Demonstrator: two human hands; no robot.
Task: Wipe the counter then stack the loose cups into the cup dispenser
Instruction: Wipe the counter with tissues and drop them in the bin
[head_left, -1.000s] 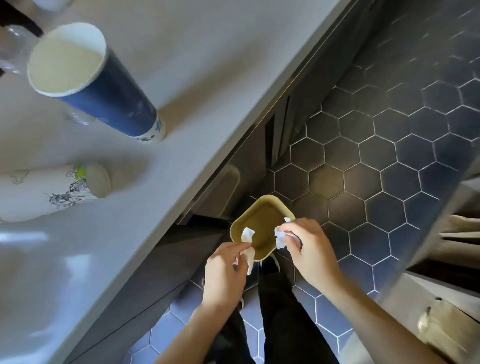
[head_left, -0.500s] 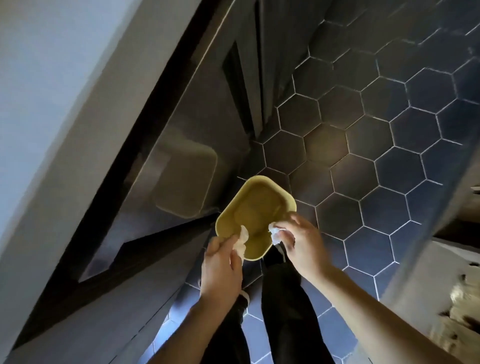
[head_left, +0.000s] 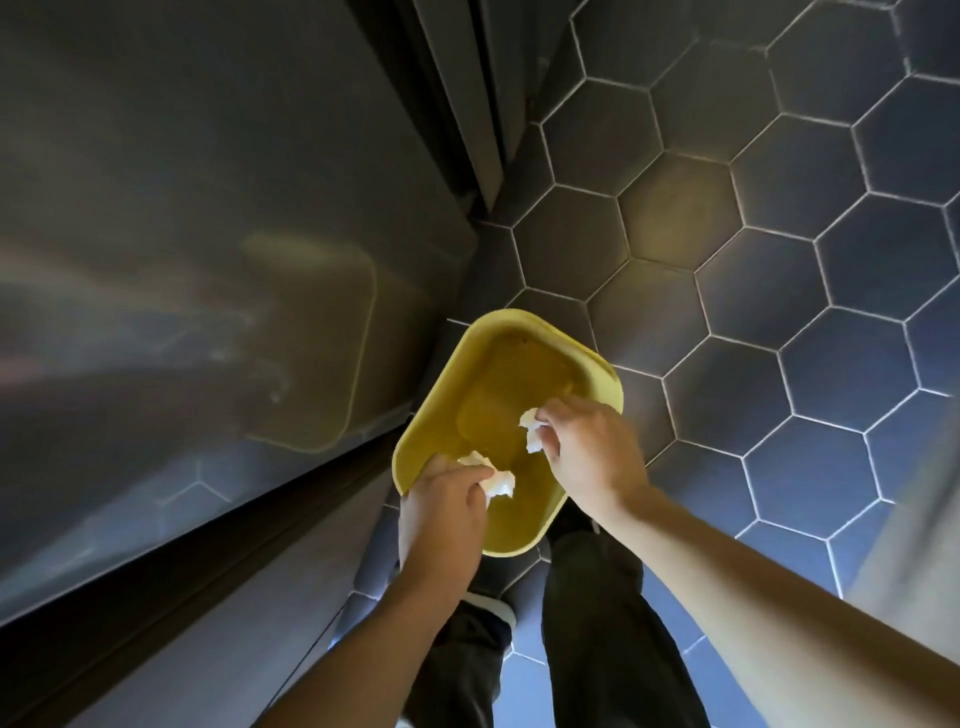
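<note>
Cups and the bench top were out of the head view, which looked down at a yellow bin on the tiled floor. The left hand pinched one white paper wad; the right hand pinched another. Both wads hung over the bin's mouth, so simply letting go there should drop them inside.

2 tissue wads, 1 yellow bin, 2 hands

The scene was dim and bluish. A glossy cabinet front carried smeared reflections and motion blur. The floor tiles stayed fairly sharp mid-frame, though wide-angle distortion bent lines and softened the right edge. The yellow bin caught warm light.
</note>
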